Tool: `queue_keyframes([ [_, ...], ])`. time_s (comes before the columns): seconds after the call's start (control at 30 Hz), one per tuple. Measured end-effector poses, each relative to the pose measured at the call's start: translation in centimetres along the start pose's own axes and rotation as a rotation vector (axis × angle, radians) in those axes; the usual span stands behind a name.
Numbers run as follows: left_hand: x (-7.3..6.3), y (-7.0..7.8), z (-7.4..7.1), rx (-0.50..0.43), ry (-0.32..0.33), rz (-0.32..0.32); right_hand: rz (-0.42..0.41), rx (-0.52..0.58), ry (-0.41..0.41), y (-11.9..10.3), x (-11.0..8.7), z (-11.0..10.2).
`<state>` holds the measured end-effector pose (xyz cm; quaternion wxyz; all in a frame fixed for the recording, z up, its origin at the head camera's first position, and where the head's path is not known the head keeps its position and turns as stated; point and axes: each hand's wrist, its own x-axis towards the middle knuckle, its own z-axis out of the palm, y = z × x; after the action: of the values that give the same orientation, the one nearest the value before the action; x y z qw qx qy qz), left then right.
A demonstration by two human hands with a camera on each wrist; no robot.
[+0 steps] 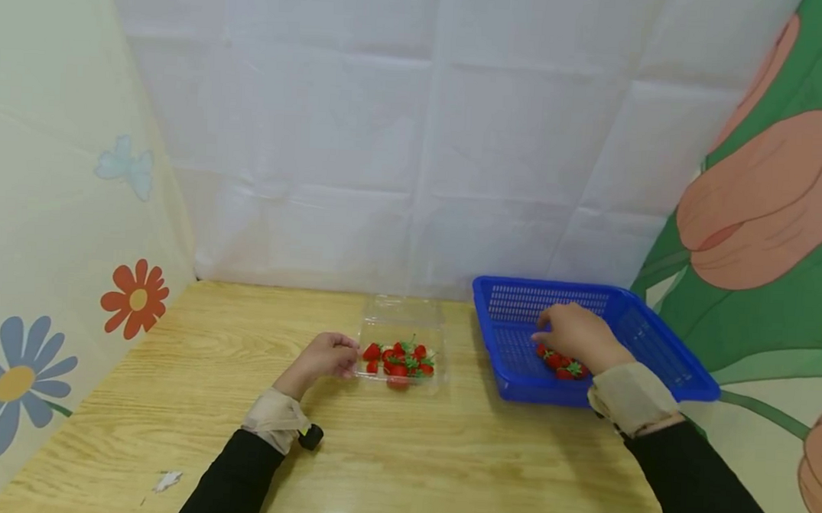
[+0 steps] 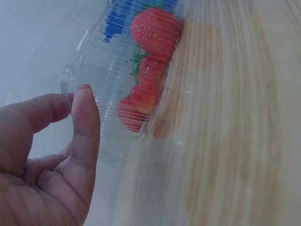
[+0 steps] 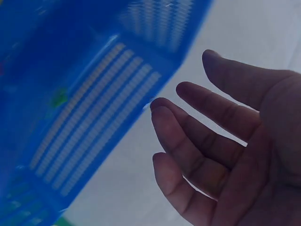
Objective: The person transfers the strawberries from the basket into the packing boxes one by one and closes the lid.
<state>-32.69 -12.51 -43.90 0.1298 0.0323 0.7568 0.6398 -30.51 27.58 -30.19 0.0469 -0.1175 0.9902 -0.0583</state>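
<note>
A clear plastic clamshell box stands on the table with its lid raised at the back. Several red strawberries with green leaves lie in its base. At the box's left edge, my left hand pinches the rim between thumb and index finger, as the left wrist view shows. My right hand is over the blue plastic basket, fingers loosely bent and holding nothing in the right wrist view. Below it, several strawberries lie on the basket floor, partly hidden by the hand and wrist.
The wood-grain table carries the box in the middle and the basket on the right. A white scrap lies near the front left. A white sheet hangs behind, and patterned sheets stand at both sides.
</note>
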Motion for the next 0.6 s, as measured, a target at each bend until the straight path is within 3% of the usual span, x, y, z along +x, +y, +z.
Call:
queue_keyframes([
  [0.23,0.1,-0.2,0.0,-0.004,0.016,-0.01,0.039,0.064,-0.063,3.6,-0.6,1.5],
  [0.6,-0.1,-0.1,0.0,0.008,-0.006,0.0,0.055,0.098,-0.134,6.6,0.0,3.7],
])
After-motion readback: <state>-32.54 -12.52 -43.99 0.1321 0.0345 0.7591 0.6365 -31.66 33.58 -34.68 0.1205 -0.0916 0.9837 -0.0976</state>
